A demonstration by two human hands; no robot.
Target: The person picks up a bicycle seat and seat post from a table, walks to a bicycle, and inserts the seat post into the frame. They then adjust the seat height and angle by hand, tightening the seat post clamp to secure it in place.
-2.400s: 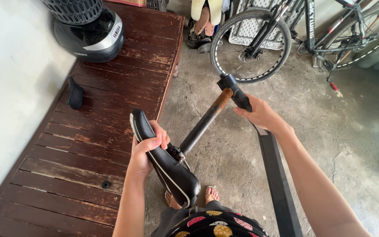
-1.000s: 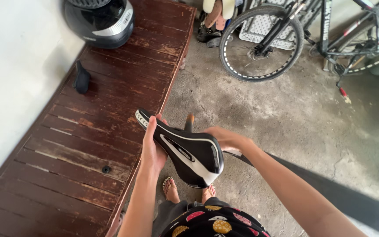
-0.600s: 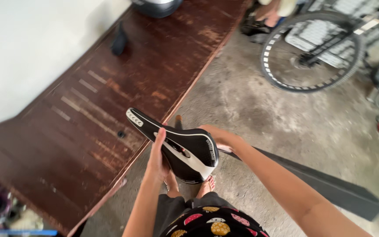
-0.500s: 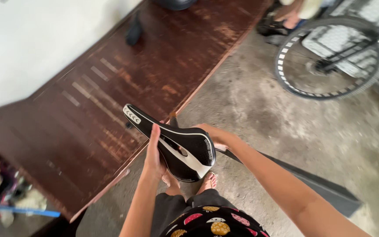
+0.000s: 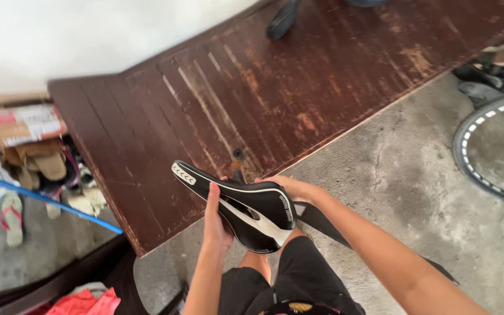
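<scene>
A black bicycle saddle [image 5: 246,213] with white stripes was held between both hands, just off the near edge of the dark wooden table [image 5: 298,99] and above the person's knees. The left hand [image 5: 216,219] was laid along the saddle's left flank, fingers stretched upward and pressed flat against the shell, the thumb hidden beneath; its grip was closed on the saddle. The right hand [image 5: 291,188] was wrapped over the wide rear end on the side farther from the table's corner, fingers curled round the edge, so that grip too was closed on the saddle. The narrow nose of the saddle was pointed toward the table's left end, overlapping the boards in view. A dark strap or bar [image 5: 322,221] was seen running under the right forearm, away from the table. Beyond the table's right end a bicycle wheel [image 5: 491,157] stood on the concrete floor [image 5: 415,192]. Past the table's left end, sandals [image 5: 36,169] and a blue pole [image 5: 48,201] were lying.
</scene>
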